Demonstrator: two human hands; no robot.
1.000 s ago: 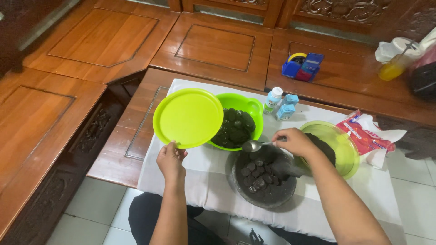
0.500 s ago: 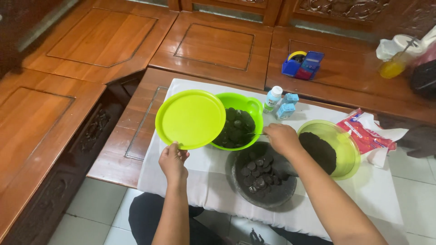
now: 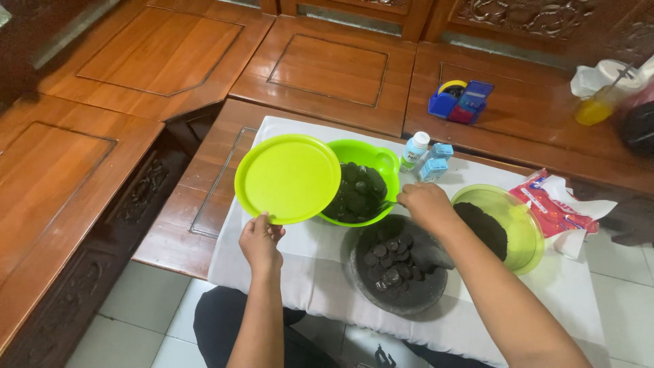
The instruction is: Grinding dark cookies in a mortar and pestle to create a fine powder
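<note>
— Left hand (image 3: 260, 240): what is it doing?
— Gripping the lime lid (image 3: 287, 178) by its rim, tilted left of the green bowl (image 3: 371, 158).
— And right of that bowl?
— Right hand (image 3: 424, 203) is closing on a spoon (image 3: 387, 202), dipping into the dark cookies (image 3: 355, 191).

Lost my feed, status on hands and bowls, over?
Left hand holds lime lid tilted up by its edge. Right hand at green bowl of dark round pieces. Stone mortar just below, nothing blocking.
</note>
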